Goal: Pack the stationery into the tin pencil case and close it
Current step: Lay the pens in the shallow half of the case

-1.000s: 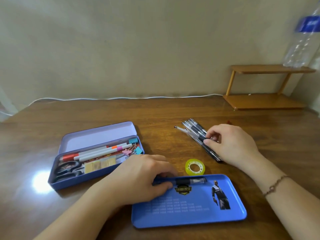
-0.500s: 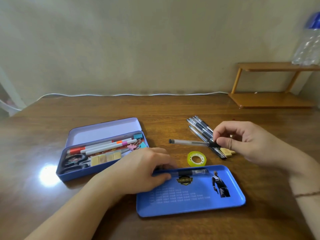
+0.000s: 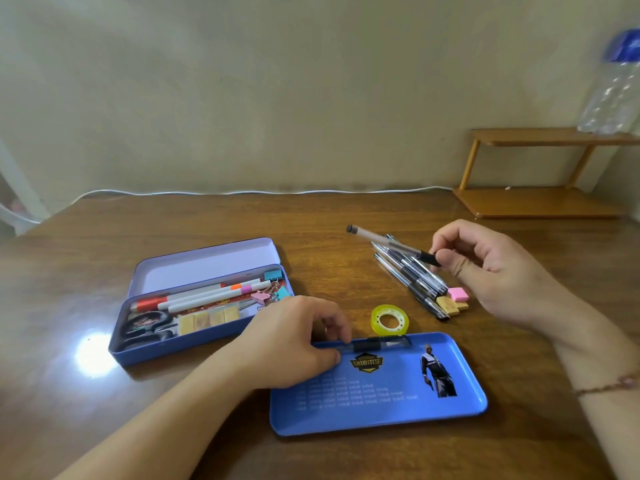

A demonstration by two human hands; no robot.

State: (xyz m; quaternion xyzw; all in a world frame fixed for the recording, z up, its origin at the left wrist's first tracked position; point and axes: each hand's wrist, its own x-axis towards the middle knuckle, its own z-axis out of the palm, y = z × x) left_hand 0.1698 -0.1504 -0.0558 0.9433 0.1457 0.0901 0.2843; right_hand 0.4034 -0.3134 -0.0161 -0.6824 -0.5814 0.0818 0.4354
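Observation:
The open tin pencil case [image 3: 194, 344] lies at the left, its lid [image 3: 207, 268] folded back. Inside are markers, scissors, binder clips and tan erasers. A blue tin tray [image 3: 381, 410] lies in front of me. My left hand [image 3: 294, 341] rests on the tray's far left corner, fingers and thumb pinching a black-grip pen [image 3: 381, 344] that lies along its far edge. My right hand [image 3: 491, 268] pinches a clear pen [image 3: 388, 241] by its black tip end, above a pile of pens [image 3: 412, 278]. A yellow tape roll [image 3: 389, 319] and small erasers [image 3: 457, 294] lie beside the pile.
A low wooden shelf [image 3: 540, 202] stands at the back right with a plastic bottle [image 3: 613, 88] on top. A white cable [image 3: 242, 192] runs along the wall at the table's far edge. A bright light reflection lies left of the case.
My right hand has picked one pen out of the pile and raised it, its free end now pointing up-left. The erasers under that hand are uncovered. My left hand stayed on the tray pen.

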